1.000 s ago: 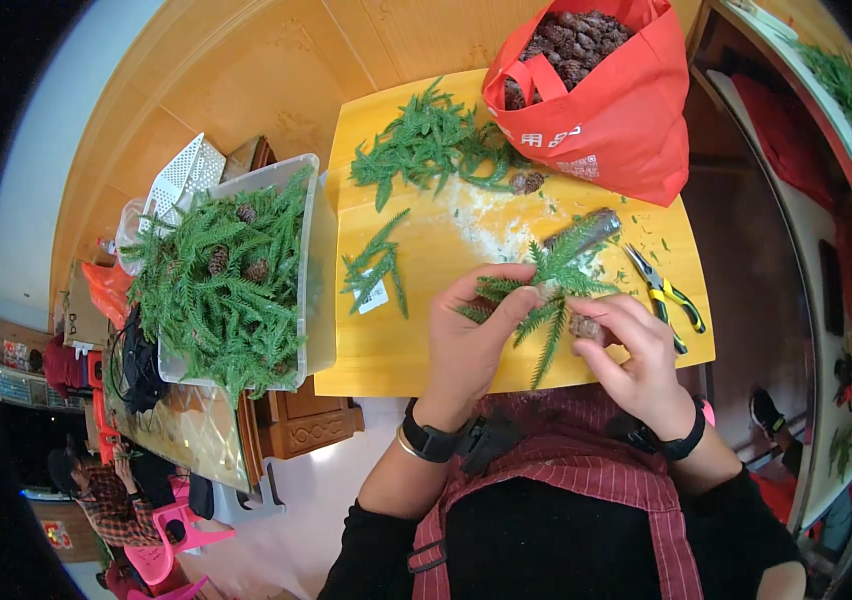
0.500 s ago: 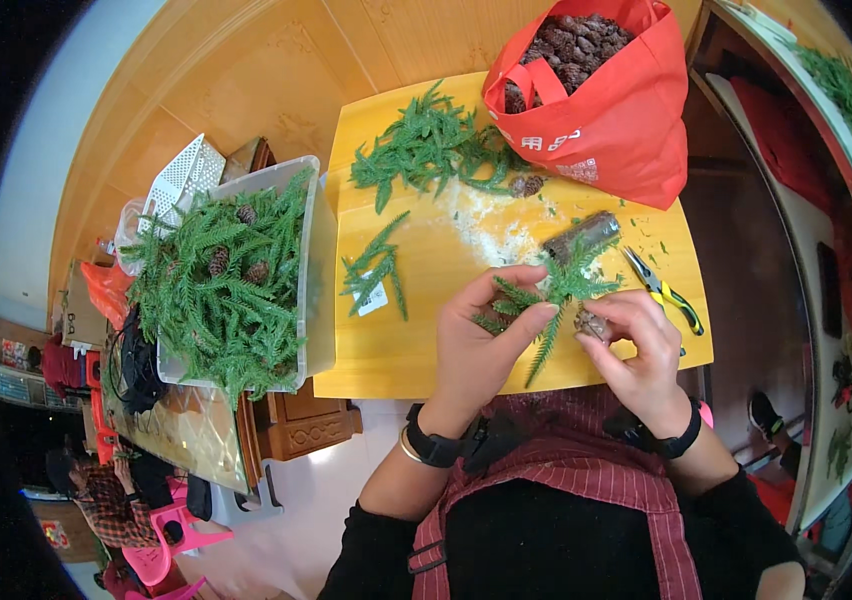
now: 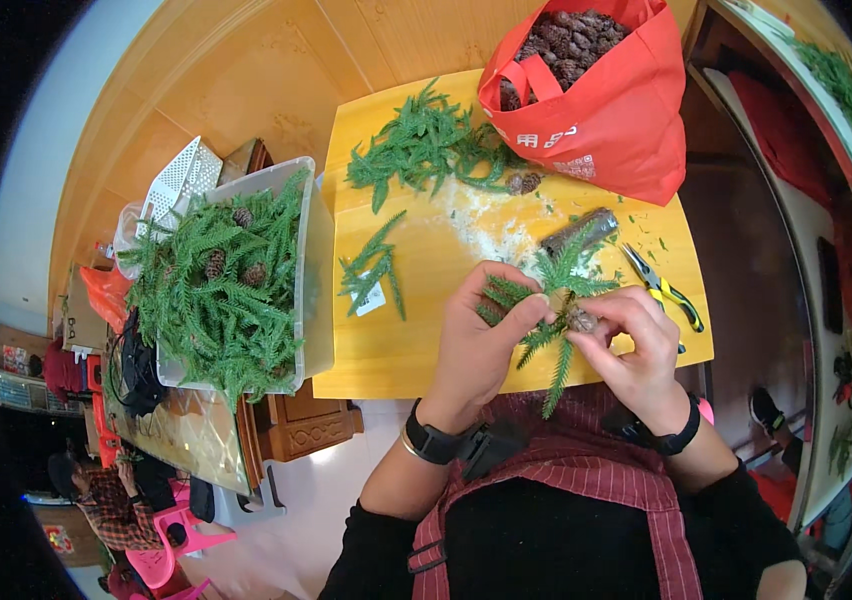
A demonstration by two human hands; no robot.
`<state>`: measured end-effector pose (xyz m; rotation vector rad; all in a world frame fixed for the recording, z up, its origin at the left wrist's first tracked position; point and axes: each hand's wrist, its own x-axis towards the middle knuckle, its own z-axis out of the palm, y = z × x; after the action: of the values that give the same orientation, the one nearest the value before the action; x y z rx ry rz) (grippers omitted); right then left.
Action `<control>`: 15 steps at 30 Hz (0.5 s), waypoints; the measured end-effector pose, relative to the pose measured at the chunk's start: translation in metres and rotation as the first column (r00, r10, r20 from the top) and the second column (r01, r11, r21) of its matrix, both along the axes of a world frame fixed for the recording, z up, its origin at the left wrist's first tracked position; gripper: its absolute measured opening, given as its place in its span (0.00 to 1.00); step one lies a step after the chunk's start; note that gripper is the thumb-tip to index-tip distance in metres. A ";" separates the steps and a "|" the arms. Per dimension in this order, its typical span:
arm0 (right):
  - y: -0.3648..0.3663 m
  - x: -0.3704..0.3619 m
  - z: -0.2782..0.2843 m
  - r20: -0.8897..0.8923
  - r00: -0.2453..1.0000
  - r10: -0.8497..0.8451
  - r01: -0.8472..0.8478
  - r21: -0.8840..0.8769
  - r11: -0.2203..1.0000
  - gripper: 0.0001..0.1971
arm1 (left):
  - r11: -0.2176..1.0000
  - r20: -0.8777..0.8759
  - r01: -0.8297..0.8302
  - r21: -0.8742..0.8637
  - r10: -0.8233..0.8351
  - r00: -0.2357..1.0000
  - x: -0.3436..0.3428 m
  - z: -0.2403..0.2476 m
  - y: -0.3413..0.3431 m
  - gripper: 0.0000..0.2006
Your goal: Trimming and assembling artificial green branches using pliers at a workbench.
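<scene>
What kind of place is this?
Probably a craft corner, maybe in somebody's home. A yellow table has pliers on it, a plastic bin beside it is heaped with green sprigs, and a red bag holds many pinecones.

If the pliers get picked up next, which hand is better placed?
Probably the right hand: the pliers lie close by on its own side, though it holds a pine cone. The left hand is farther off, pinching the green sprig.
</scene>
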<state>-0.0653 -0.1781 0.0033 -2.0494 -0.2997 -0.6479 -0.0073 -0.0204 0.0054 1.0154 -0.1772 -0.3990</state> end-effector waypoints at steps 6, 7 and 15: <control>0.006 0.000 0.003 -0.064 0.997 -0.033 0.040 0.109 0.993 0.14 | 0.999 -0.003 0.038 -0.034 -0.039 0.999 -0.002 0.000 -0.004 0.10; 0.006 0.000 0.002 -0.065 0.997 -0.033 0.040 0.110 0.993 0.14 | 0.999 -0.004 0.038 -0.033 -0.038 0.999 -0.002 -0.001 -0.004 0.10; 0.005 -0.002 0.002 -0.126 0.992 -0.026 0.050 0.191 0.980 0.15 | 0.995 0.009 0.099 0.010 -0.099 0.995 -0.003 0.003 -0.002 0.08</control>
<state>-0.0669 -0.1728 0.0048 -1.9019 -0.1205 -0.5488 -0.0104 -0.0224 0.0087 1.0205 -0.2350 -0.4860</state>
